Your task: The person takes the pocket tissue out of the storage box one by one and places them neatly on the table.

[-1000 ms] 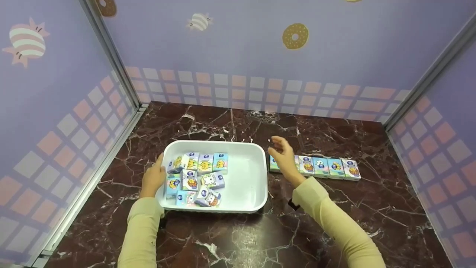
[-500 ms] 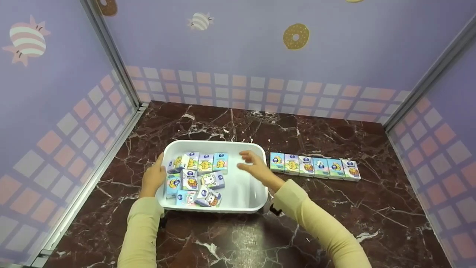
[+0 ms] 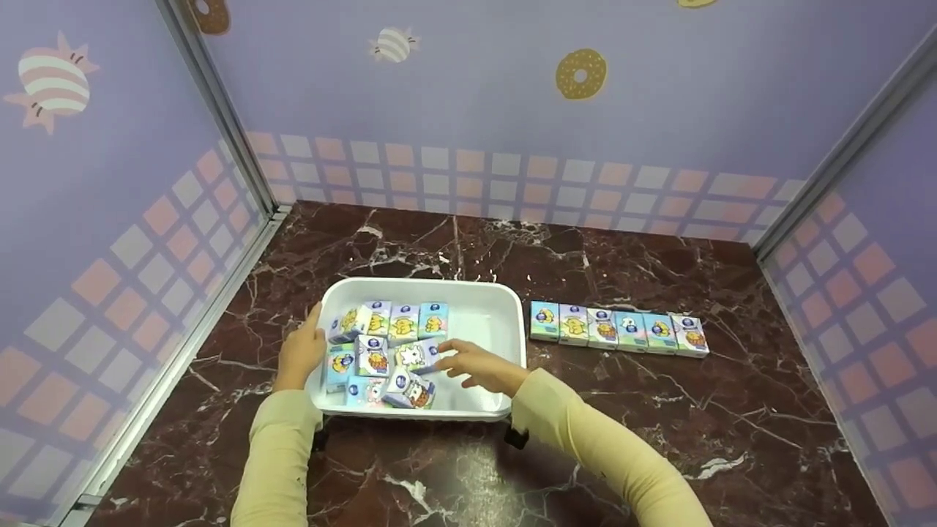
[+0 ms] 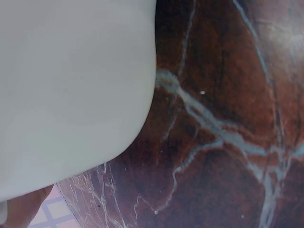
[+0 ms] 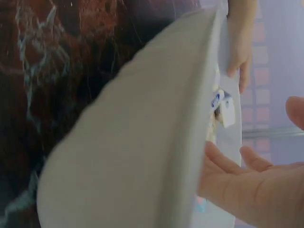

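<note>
In the head view, a white plastic tub (image 3: 476,399) holds several small pocket tissue packs (image 3: 403,322) with cartoon prints, heaped toward its left side. My left hand (image 3: 301,351) grips the tub's left rim; in the right wrist view, fingers of the left hand (image 5: 241,57) straddle that far rim. My right hand (image 3: 479,366) reaches in over the right side, fingers loosely spread beside a purple-and-white tissue pack (image 3: 413,355). Whether the fingertips touch that pack I cannot tell. Nothing is held in the right hand (image 5: 251,183) in the right wrist view.
Right of the tub, several tissue packs (image 3: 602,326) lie side by side in one row on the dark red marble tabletop (image 3: 454,468). Lilac panels (image 3: 468,95) stand at the back and both sides. The tub's outer wall (image 4: 71,85) fills much of the left wrist view.
My right hand has moved left from above the row of tissue packs, across the tub's right rim, to the packs inside. The left hand stays on the left rim.
</note>
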`<state>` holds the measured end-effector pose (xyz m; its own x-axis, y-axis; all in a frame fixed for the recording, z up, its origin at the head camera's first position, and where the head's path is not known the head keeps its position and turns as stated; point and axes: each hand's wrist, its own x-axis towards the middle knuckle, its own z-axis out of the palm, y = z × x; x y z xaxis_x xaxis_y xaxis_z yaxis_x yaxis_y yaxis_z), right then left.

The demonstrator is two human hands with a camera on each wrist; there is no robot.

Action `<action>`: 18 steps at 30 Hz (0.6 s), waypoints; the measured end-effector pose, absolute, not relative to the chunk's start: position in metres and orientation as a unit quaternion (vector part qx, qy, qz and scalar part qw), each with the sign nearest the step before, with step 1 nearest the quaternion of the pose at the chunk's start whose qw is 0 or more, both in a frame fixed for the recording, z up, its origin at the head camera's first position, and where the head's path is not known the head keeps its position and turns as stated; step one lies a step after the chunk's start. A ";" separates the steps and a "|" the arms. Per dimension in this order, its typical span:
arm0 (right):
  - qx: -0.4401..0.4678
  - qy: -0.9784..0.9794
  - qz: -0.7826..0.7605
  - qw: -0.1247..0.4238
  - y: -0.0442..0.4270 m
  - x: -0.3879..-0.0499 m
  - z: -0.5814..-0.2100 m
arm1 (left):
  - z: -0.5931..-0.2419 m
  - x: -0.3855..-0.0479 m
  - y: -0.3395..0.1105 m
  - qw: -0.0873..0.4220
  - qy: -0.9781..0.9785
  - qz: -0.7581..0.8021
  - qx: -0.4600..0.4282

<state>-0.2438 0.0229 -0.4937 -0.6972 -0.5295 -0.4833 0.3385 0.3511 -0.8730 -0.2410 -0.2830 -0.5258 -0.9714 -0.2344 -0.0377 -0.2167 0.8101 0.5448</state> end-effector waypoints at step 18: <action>-0.106 0.749 -0.537 0.373 0.001 -0.228 -0.514 | -0.524 -0.240 -0.284 0.007 -0.952 -0.282 0.118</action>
